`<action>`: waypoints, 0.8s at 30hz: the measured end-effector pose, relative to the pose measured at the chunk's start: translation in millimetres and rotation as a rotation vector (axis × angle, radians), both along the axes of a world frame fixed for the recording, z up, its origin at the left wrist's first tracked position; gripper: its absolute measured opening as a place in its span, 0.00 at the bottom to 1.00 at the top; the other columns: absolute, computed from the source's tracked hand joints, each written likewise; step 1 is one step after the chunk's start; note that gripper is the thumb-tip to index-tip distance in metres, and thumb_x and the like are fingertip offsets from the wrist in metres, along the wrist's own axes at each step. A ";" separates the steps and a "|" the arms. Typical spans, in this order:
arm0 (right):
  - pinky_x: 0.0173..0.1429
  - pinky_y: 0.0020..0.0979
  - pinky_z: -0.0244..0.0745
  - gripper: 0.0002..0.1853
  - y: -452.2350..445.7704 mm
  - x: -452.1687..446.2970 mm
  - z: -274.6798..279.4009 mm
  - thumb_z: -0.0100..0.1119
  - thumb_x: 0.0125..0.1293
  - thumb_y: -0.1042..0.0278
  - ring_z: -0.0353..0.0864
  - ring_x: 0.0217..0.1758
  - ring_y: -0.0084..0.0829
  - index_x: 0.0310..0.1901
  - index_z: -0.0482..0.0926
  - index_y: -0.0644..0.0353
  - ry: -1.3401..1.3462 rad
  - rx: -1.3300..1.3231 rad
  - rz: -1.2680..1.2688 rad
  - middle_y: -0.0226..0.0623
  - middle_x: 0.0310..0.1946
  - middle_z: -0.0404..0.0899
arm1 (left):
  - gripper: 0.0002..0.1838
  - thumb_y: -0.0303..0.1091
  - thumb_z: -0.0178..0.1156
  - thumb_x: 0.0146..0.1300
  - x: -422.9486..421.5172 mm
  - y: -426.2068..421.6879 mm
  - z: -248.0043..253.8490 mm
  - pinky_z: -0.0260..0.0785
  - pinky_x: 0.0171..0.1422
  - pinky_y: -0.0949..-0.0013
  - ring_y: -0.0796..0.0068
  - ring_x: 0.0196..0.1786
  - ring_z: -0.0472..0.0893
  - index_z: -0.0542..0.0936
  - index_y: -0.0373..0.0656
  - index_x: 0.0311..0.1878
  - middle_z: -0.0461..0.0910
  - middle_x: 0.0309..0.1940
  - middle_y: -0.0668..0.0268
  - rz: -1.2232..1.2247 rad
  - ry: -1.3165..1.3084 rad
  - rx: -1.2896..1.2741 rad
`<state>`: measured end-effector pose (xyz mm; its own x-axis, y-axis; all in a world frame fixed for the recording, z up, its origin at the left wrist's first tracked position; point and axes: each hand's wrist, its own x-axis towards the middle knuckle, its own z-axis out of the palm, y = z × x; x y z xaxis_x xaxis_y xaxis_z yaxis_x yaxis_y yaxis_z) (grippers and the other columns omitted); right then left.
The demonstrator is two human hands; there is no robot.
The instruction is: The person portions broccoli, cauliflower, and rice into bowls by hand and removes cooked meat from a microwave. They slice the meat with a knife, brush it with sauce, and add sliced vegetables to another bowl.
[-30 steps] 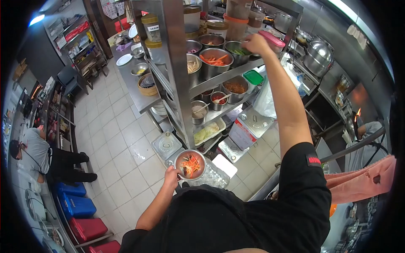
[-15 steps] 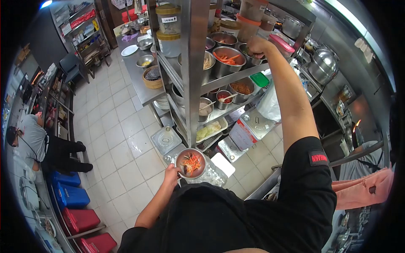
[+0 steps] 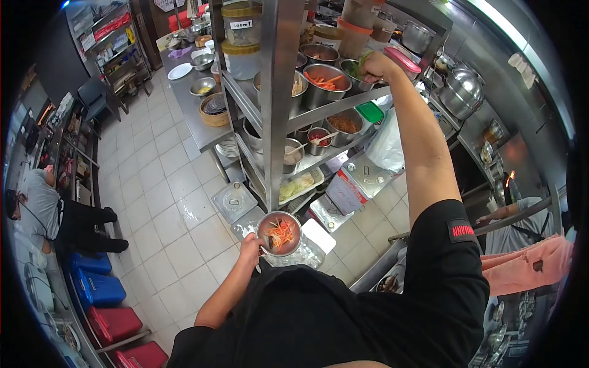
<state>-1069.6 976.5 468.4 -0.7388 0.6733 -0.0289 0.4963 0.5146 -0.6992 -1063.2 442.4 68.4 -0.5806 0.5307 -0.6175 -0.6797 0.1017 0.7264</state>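
Note:
My left hand point(image 3: 251, 249) grips the rim of a small steel bowl point(image 3: 287, 248) low in front of my body. Shredded orange and pale vegetables point(image 3: 280, 232) lie in it. Up on the shelf, my right hand point(image 3: 379, 66) is closed at a steel pot point(image 3: 360, 84) of green leaves, and some green leaves point(image 3: 366, 57) show at its fingertips. Left of that pot stands a larger pot point(image 3: 326, 95) with orange carrot pieces point(image 3: 323, 80).
A steel shelf post point(image 3: 279, 122) rises close ahead. Lower shelves carry a pot of brown bits point(image 3: 345, 124) and a small pot of red pieces point(image 3: 319, 138). One person point(image 3: 43, 202) bends at the left counter; another person's sleeve point(image 3: 518, 224) shows at right.
Green leaves now show at my right hand, which is slightly lifted from the pot. The view has shifted a little; my left hand still holds the bowl.

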 end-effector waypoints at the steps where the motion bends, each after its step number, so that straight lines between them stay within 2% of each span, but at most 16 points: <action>1: 0.18 0.27 0.76 0.05 4.8 3.0 -0.3 0.62 0.51 0.80 0.77 0.18 0.26 0.31 0.81 0.66 0.047 -0.052 0.014 0.40 0.21 0.78 | 0.09 0.18 0.55 0.50 0.8 -0.9 -1.2 0.72 0.23 0.65 0.71 0.23 0.76 0.70 0.45 0.28 0.74 0.24 0.67 0.007 0.000 0.006; 7: 0.21 0.24 0.76 0.07 -2.9 10.4 10.9 0.65 0.56 0.77 0.76 0.18 0.24 0.37 0.79 0.66 0.151 -0.106 -0.129 0.34 0.20 0.76 | 0.09 0.18 0.55 0.49 1.1 0.7 -4.6 0.72 0.22 0.65 0.72 0.22 0.76 0.71 0.45 0.29 0.74 0.24 0.67 -0.007 -0.007 0.021; 13: 0.18 0.23 0.71 0.07 2.3 11.7 8.2 0.66 0.58 0.73 0.74 0.17 0.21 0.34 0.78 0.66 0.197 -0.091 -0.094 0.31 0.20 0.76 | 0.09 0.18 0.55 0.48 -0.8 8.7 -7.3 0.71 0.23 0.67 0.73 0.23 0.76 0.72 0.45 0.29 0.75 0.24 0.68 -0.047 0.001 0.011; 22: 0.20 0.24 0.76 0.09 4.7 12.9 7.3 0.65 0.60 0.71 0.76 0.18 0.24 0.36 0.79 0.69 0.209 -0.022 -0.137 0.36 0.23 0.77 | 0.08 0.19 0.56 0.48 -2.2 13.6 -1.5 0.71 0.24 0.68 0.73 0.24 0.76 0.72 0.45 0.29 0.75 0.25 0.68 -0.055 -0.005 0.014; 24: 0.19 0.23 0.75 0.09 18.3 11.7 -0.1 0.65 0.60 0.71 0.76 0.18 0.24 0.36 0.79 0.69 0.313 -0.082 -0.160 0.37 0.23 0.78 | 0.08 0.19 0.56 0.49 -1.9 14.8 2.1 0.71 0.24 0.68 0.73 0.24 0.76 0.72 0.45 0.29 0.74 0.25 0.68 -0.056 -0.006 0.004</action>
<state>-1058.0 994.8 468.3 -0.6061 0.7857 0.1235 0.3215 0.3840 -0.8656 -1065.0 457.2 70.5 -0.5467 0.5644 -0.6185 -0.6770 0.1367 0.7231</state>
